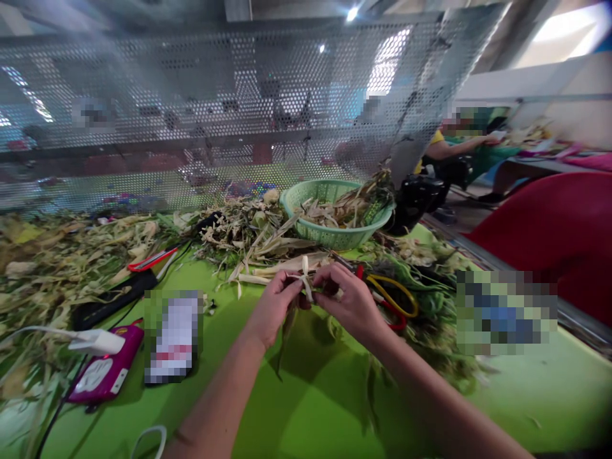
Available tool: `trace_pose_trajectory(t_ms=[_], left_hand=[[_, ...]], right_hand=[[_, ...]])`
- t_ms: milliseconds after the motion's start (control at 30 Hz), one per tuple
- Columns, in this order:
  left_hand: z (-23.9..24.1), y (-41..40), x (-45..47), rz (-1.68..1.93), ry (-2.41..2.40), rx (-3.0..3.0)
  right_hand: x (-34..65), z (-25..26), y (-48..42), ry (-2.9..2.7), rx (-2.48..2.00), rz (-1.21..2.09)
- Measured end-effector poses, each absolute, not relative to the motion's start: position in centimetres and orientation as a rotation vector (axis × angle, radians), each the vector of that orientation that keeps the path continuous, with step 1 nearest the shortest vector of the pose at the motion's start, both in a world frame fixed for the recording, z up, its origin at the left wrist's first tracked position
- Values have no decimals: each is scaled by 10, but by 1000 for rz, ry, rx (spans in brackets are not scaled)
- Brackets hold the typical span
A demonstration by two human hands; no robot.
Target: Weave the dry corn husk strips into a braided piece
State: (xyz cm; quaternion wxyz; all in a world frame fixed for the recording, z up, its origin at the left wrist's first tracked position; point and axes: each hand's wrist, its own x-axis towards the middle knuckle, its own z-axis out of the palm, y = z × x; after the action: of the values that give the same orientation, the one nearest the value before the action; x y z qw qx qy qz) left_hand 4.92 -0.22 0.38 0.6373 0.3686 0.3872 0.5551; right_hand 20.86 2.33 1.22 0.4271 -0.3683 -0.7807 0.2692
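Observation:
Over the bright green table (310,395), my left hand (275,306) and my right hand (347,299) meet at the middle. Both pinch a small bundle of dried husk strips (306,280), with a pale strip sticking up between the fingertips and darker strips hanging down below. Fingers of both hands are curled closed on it. Just right of my right hand lie scissors with yellow and red handles (394,299).
A green plastic basket (329,236) of husks stands behind my hands. Heaps of dried husks (57,248) cover the left and far table. A magenta device (105,370) with a white plug, a red-handled tool (153,258) and a perforated metal screen (215,115) are nearby. Another person (454,146) sits far right.

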Motion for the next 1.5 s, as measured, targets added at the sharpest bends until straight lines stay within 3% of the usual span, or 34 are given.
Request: trace_pose_trajectory(t_ms=[667, 900, 1200, 1500], left_hand=[[-4, 1, 51, 1341, 883, 803], [-5, 2, 49, 1250, 933, 944], [-6, 2, 50, 1233, 1013, 1054], [3, -7, 52, 1200, 988, 1028]], right_hand=[[205, 10, 19, -1999, -991, 499], [208, 9, 23, -1793, -925, 673], [207, 16, 21, -1885, -887, 647], [205, 8, 24, -1557, -1037, 1046]])
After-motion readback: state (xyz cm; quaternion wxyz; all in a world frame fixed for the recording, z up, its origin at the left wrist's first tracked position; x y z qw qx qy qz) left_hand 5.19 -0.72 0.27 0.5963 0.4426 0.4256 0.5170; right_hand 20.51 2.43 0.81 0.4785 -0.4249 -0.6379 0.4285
